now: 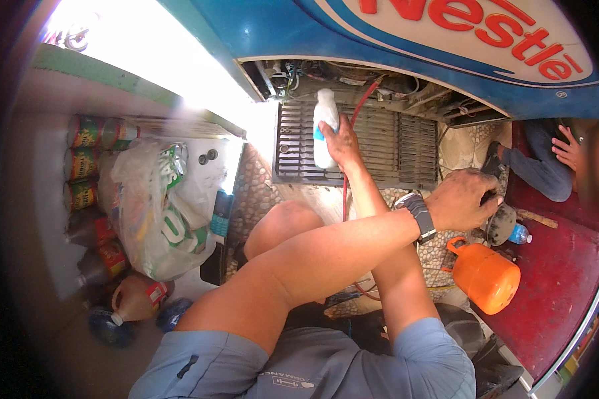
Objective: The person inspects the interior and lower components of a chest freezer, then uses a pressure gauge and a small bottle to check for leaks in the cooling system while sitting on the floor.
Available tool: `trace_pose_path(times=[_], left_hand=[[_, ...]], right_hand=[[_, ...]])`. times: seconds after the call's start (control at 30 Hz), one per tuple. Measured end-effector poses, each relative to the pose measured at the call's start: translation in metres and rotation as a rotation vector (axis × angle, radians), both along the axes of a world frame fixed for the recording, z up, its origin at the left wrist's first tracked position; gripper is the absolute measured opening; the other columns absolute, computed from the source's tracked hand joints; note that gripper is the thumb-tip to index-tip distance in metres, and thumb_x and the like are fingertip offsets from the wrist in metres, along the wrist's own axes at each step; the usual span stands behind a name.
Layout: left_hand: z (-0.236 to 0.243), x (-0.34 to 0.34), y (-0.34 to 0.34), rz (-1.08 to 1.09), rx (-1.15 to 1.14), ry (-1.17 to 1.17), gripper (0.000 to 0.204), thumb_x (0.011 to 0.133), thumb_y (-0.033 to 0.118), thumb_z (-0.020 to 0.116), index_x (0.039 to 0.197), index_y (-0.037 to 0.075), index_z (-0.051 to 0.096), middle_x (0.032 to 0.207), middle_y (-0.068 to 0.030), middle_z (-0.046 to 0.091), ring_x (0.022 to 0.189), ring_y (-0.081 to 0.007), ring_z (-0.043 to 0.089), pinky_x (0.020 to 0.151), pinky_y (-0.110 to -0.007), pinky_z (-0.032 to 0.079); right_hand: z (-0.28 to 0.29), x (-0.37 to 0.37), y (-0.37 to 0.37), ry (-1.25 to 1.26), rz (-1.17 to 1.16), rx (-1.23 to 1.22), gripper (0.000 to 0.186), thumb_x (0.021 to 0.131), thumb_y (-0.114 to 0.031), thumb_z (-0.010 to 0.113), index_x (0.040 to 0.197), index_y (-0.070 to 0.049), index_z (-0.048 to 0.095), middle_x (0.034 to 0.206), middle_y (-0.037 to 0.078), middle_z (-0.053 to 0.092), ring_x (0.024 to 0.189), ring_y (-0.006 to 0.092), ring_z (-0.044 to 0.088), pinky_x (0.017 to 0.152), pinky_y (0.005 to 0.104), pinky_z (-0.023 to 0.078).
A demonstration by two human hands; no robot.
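Observation:
My right hand (341, 143) is wrapped round a white plastic bottle with a blue patch (325, 106), tilted over a dark slatted grille (399, 149) lying on the floor. My left arm crosses over my right arm, with a black watch on the wrist. At the right, my left hand (462, 199) is closed, its fingertips curled together beside a grey round object (502, 226); whatever they hold is too small to make out. A red hose (362, 106) runs past my right hand and up into the open base of a blue cabinet (273, 30).
An orange gas cylinder (489, 276) stands by a red surface (552, 286) holding a small bottle (520, 234) and a wooden stick (537, 218). Another person's hand (567, 147) is at the right. Left, a shelf bears cans (81, 164), bottles and a stuffed plastic bag (136, 213).

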State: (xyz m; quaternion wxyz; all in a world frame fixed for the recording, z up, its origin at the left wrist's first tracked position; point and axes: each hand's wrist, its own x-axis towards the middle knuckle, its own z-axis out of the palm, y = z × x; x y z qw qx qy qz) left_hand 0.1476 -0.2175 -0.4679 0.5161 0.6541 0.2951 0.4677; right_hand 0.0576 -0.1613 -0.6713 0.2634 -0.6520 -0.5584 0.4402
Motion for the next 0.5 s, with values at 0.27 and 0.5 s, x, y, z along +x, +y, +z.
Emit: trace_pose_path(times=[0.27, 0.5], left_hand=[[-0.001, -0.003, 0.003, 0.018, 0.019, 0.003, 0.026, 0.092, 0.027, 0.065, 0.094, 0.002, 0.071, 0.085, -0.0231, 0.07, 0.087, -0.0427, 0.068, 0.083, -0.052, 0.054], [-0.003, -0.009, 0.004, 0.029, 0.008, -0.011, 0.025, 0.092, 0.026, 0.065, 0.094, 0.002, 0.072, 0.086, -0.0224, 0.071, 0.088, -0.0422, 0.068, 0.084, -0.051, 0.054]], right_hand=[[-0.002, -0.033, 0.027, 0.456, -0.11, -0.113, 0.052, 0.094, -0.027, 0.073, 0.134, 0.003, 0.056, 0.119, 0.017, 0.068, 0.103, 0.0241, 0.066, 0.089, 0.039, 0.055], [-0.009, -0.045, 0.023, 0.834, -0.192, -0.248, 0.042, 0.097, -0.022, 0.073, 0.129, 0.0, 0.059, 0.111, 0.012, 0.069, 0.098, 0.0218, 0.068, 0.082, 0.0403, 0.059]])
